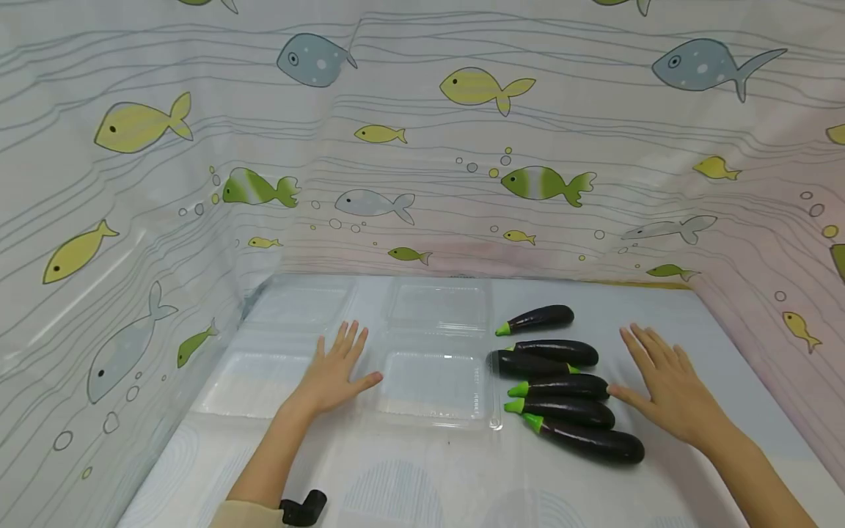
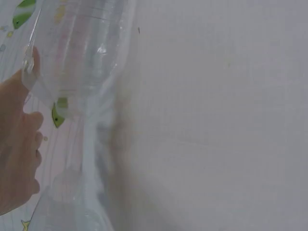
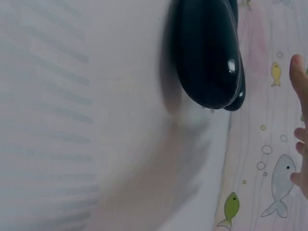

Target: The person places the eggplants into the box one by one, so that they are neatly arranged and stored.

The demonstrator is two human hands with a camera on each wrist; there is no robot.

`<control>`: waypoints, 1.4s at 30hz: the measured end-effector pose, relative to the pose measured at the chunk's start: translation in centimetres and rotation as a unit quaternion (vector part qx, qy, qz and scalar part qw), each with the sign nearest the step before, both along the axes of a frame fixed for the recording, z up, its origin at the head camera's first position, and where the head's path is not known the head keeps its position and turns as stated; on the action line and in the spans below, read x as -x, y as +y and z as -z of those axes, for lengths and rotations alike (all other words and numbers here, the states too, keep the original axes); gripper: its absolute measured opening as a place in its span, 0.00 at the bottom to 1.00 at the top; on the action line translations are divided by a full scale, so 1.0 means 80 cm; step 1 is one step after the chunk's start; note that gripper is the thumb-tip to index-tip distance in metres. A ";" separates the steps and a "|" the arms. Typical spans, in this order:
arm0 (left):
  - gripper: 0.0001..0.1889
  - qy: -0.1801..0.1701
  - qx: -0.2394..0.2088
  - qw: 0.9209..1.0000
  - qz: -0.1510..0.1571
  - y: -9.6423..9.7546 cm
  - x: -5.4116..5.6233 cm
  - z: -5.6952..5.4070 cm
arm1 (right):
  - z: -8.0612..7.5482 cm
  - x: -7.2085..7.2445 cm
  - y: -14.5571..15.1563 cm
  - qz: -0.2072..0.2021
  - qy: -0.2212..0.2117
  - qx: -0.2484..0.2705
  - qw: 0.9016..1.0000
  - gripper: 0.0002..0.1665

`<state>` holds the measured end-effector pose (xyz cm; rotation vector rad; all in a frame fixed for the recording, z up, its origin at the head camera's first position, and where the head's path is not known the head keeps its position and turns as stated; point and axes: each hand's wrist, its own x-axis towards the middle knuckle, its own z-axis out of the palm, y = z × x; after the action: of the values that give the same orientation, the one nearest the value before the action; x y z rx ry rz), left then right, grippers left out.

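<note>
Separating splayed left hand [image 1: 330,380], splayed right hand [image 1: 672,392]: eggplants [image 1: 566,387], clear trays [image 1: 432,421]; patterned sheet [image 1: 422,161] behind.

Head view reaches me bright and evenly lit, light soft and apparently from above; small glints ride the glossy eggplants [image 1: 587,440]. White reflections trace the ribs and rims of the clear trays [image 1: 436,421], and I half lose their walls against the pale table [image 1: 422,455]. Streaky sheen on the left of the fish-print sheet [image 1: 422,161]. Wide-lens stretch toward the frame's sides. Both wrist feeds I read as dimmer, greyer, low in contrast. Left wrist: tray soft and hazy, one hard glint, blurred shadow alongside. Right wrist: bluish cast, crisp highlight on dark eggplant, broad soft shadow with finger-like fringes.
</note>
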<state>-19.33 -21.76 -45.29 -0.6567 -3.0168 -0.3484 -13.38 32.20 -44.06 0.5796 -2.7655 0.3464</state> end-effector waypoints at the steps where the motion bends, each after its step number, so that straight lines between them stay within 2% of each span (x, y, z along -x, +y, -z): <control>1: 0.49 -0.002 0.000 1.000 0.003 0.001 -0.001 0.000 | -0.001 -0.001 -0.001 -0.003 0.002 0.001 1.000 0.57; 12: 0.49 -0.018 -0.011 1.000 0.019 0.005 -0.012 0.003 | -0.012 -0.010 -0.016 -0.026 0.031 -0.006 0.999 0.57; 19: 0.49 -0.003 -0.019 0.999 0.034 0.011 -0.023 0.000 | -0.014 -0.012 -0.023 -0.048 0.051 0.000 0.998 0.55; 27: 0.48 -0.014 -0.031 0.999 0.040 0.017 -0.036 0.002 | -0.019 -0.023 -0.035 -0.047 0.044 0.012 0.998 0.55; 34: 0.49 -0.020 -0.043 0.998 0.039 0.019 -0.040 0.005 | -0.022 -0.033 -0.041 -0.046 0.039 0.019 0.998 0.56; 42: 0.50 -0.020 -0.042 0.998 0.037 0.018 -0.043 0.006 | -0.014 -0.045 -0.044 -0.047 0.050 0.023 0.997 0.55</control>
<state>-15.86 -20.29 -45.74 -0.7662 -3.0011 -0.4941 -9.77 28.70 -42.94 0.6967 -2.6344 0.3889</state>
